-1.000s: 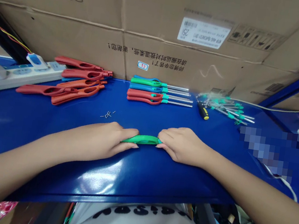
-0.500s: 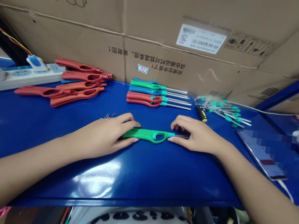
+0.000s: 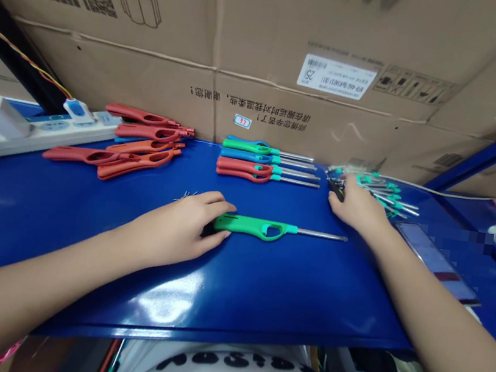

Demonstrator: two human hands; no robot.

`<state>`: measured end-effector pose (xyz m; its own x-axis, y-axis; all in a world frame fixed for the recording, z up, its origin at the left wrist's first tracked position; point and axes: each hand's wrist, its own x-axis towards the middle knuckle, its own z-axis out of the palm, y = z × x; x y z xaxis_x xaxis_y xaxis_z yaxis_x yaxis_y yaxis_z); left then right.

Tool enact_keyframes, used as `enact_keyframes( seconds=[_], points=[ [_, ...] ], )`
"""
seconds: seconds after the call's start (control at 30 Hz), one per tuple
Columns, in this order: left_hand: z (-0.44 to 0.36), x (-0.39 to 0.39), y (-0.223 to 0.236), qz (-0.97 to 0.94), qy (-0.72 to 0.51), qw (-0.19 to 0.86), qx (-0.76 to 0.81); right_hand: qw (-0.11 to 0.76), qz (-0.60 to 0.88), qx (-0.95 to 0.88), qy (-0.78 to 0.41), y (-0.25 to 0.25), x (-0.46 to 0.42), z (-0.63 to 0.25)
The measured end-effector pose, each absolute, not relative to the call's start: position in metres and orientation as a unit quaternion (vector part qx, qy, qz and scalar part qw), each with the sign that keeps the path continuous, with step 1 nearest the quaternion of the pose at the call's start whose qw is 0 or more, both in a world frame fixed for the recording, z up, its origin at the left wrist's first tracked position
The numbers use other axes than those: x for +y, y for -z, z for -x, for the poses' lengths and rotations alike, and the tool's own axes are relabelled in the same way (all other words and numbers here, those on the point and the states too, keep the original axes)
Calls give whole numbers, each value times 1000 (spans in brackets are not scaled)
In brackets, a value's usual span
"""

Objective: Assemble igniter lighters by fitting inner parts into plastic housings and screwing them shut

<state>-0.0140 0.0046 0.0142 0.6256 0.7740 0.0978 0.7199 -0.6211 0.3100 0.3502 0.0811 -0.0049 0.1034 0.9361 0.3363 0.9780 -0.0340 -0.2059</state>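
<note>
My left hand (image 3: 182,226) is closed around the back end of a green long-necked lighter (image 3: 251,226), which lies on the blue table with its metal tube pointing right. Up at the right, my right hand (image 3: 358,206) has its fingers round the black and yellow handle of a screwdriver (image 3: 336,190); most of the handle is hidden by the fingers. Just beyond that hand lies a pile of metal tubes with teal parts (image 3: 389,196). Several small screws (image 3: 187,195) rest behind my left hand.
Finished-looking lighters (image 3: 251,165) in green, blue and red lie in a row at the back. Red and orange handle shells (image 3: 143,146) are heaped left of them, near a white power strip (image 3: 48,127). A phone (image 3: 438,262) lies at right; a cardboard box (image 3: 261,89) stands behind.
My right hand has let go of the green lighter's metal tube and moved up and right onto the screwdriver. My left hand still holds the lighter. The view has shifted slightly.
</note>
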Motion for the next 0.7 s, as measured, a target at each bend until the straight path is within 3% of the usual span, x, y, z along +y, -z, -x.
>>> enact_keyframes(
  seconds=[0.07, 0.17, 0.27, 0.33, 0.43, 0.57, 0.7],
  points=[
    [13, 2, -12, -895, -124, 118, 411, 226, 740, -629, 76, -4, 77, -343],
    [10, -1, -8, -903, -133, 115, 392, 456, 629, -622, 97, -19, 67, -329],
    [6, -1, -6, -912, -120, 109, 377, 613, 488, -621, -5, -26, 56, -308],
    [4, -1, -6, -917, -115, 105, 368, 598, 446, -644, -167, -26, 48, -290],
    [2, -3, -5, -920, -118, 101, 359, 465, 447, -688, -333, -21, 35, -257],
    [3, -8, -4, -922, -127, 103, 350, 340, 428, -744, -383, -17, 27, -222],
    [3, -8, -2, -924, -150, 112, 332, 323, 396, -770, -382, -11, 34, -204]
  ],
)
